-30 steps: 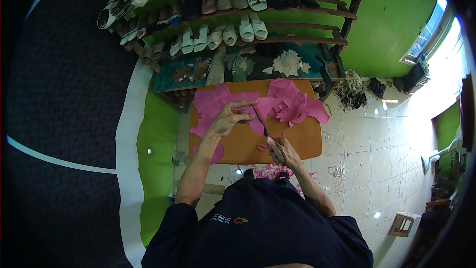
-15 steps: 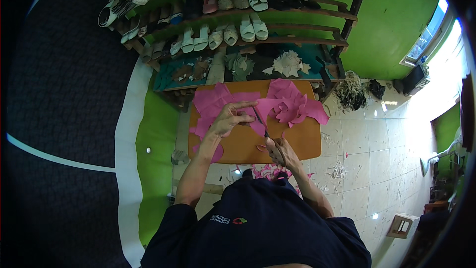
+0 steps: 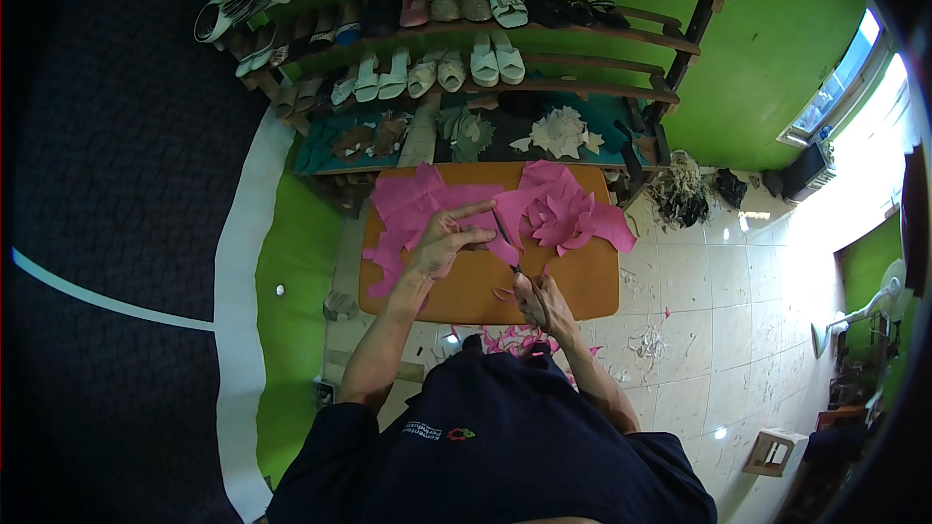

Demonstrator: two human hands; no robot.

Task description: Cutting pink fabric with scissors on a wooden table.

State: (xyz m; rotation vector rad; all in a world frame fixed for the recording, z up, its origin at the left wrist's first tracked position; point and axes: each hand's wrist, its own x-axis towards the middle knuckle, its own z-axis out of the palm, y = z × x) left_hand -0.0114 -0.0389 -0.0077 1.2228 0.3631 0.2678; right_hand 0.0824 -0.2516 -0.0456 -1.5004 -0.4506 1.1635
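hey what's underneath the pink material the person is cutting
The pink sheet lies on an orange tabletop, bare along its near edge. The left hand presses it flat; the right hand holds scissors. Whatever lies directly beneath the sheet is covered.

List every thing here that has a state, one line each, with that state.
pink sheet: flat on the board, part cut, pinned by the left hand
left hand: fingers spread, pressing the sheet
right hand: closed on the scissors
scissors: blades into the sheet; open or shut unclear
orange board: partly covered
pink offcuts: heaped
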